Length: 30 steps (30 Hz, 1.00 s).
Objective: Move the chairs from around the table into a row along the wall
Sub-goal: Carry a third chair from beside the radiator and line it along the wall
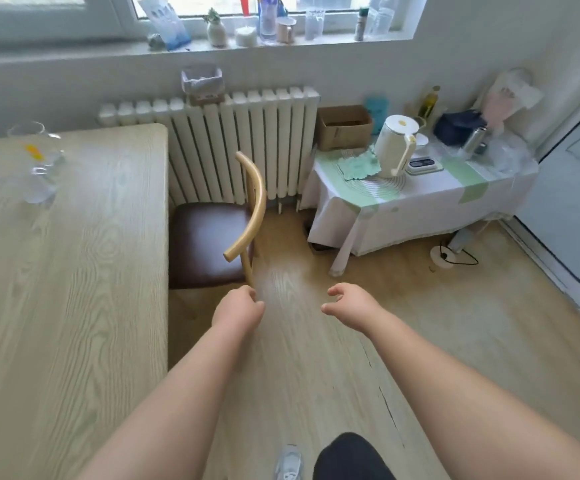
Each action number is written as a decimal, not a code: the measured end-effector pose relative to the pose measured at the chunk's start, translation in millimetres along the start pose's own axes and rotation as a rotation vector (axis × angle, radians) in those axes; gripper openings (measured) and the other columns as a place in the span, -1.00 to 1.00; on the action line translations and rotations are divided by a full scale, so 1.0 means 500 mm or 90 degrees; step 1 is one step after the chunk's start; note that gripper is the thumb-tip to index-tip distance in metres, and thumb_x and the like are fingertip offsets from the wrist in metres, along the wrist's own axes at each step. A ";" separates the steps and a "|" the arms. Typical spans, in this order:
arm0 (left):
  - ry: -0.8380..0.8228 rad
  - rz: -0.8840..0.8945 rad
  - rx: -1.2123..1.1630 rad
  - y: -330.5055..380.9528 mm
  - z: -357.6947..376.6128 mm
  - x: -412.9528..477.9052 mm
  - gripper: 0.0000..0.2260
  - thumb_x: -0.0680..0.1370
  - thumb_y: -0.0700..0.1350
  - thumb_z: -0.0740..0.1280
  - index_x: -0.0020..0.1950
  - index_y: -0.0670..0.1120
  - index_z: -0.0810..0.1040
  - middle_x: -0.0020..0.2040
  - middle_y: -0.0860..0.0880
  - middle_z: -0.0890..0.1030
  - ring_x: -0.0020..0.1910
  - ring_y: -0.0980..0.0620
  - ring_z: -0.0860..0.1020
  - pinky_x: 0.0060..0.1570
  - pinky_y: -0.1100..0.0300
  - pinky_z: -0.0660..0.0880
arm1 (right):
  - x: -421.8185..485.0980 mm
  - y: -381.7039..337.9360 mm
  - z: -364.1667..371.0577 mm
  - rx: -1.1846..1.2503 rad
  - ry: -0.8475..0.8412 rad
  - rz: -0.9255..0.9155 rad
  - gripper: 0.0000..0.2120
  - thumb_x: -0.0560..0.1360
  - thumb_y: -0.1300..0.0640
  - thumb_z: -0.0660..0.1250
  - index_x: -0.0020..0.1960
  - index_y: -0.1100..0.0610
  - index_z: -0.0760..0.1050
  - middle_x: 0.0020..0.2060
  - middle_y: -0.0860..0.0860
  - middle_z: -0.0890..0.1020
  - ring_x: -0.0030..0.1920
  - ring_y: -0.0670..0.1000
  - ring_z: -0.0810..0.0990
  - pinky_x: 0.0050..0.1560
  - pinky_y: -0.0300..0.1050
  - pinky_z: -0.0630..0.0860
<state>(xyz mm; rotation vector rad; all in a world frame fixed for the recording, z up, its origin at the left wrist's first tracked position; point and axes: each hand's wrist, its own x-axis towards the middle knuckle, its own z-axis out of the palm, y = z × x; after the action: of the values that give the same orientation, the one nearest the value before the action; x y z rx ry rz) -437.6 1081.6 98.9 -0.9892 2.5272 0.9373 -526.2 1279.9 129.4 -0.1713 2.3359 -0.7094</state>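
1. Table [67, 271] stood at left, a glass jug [37, 161] on it.
2. 1 chair [212, 244] sat tucked against the table edge, beside the radiator [247, 140].
3. Left hand [240, 306] loosely curled, grasping nothing, just short of the chair.
4. Right hand [347, 303] open, empty.

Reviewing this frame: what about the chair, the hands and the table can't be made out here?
Head view only:
- chair: legs hidden under its seat and behind the table.
- left hand: whether its curled fingers touch the chair's back post; the hand's back covers them.
- right hand: open, palm side turned away.
- Other chairs: none in frame; table cut off at left.
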 end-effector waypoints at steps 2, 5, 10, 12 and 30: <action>0.013 -0.023 -0.011 0.013 -0.015 0.055 -0.65 0.53 -0.05 0.25 0.31 -0.07 0.51 0.24 -0.04 0.58 0.22 -0.07 0.53 0.04 0.13 0.44 | 0.066 -0.036 -0.021 -0.025 -0.014 -0.010 -0.50 0.49 0.04 0.34 0.41 0.06 0.39 0.31 0.05 0.51 0.13 0.03 0.55 0.09 -0.12 0.47; 0.036 -0.057 -0.025 0.035 -0.033 0.131 -0.69 0.52 -0.08 0.26 0.24 -0.09 0.55 0.19 -0.06 0.61 0.18 -0.09 0.55 0.01 0.14 0.45 | 0.162 -0.089 -0.046 -0.062 -0.039 -0.044 -0.47 0.50 0.01 0.34 0.44 0.06 0.35 0.32 0.05 0.51 0.22 0.06 0.54 0.14 -0.09 0.47; 0.074 -0.123 -0.028 0.087 -0.056 0.256 -0.73 0.51 -0.12 0.25 0.18 -0.09 0.58 0.14 -0.07 0.63 0.12 -0.11 0.57 0.00 0.13 0.47 | 0.339 -0.170 -0.097 -0.045 -0.078 -0.085 -0.40 0.49 -0.01 0.35 0.48 0.06 0.28 0.35 0.08 0.48 0.24 0.08 0.53 0.17 -0.06 0.48; 0.073 -0.149 -0.017 0.110 -0.066 0.301 -0.76 0.51 -0.12 0.24 0.13 -0.08 0.59 0.08 -0.08 0.62 0.05 -0.12 0.58 -0.04 0.11 0.51 | 0.402 -0.196 -0.116 -0.046 -0.089 -0.087 -0.38 0.48 -0.03 0.36 0.48 0.05 0.26 0.34 0.08 0.49 0.22 0.07 0.53 0.15 -0.07 0.48; -0.077 -0.210 0.049 0.079 -0.012 0.611 -0.72 0.58 -0.05 0.23 0.28 -0.07 0.41 0.21 -0.11 0.49 0.22 -0.16 0.48 0.13 -0.03 0.48 | 0.829 -0.402 0.014 -0.074 -0.147 -0.043 -0.45 0.49 -0.01 0.36 0.37 0.18 0.28 0.19 0.10 0.56 0.14 0.15 0.56 0.02 -0.03 0.47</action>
<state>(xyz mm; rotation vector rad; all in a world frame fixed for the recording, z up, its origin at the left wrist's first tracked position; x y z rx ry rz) -687.8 944.3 -17.0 -1.2359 2.1937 0.7707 -850.4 981.6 -5.9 -0.3653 2.1582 -0.5543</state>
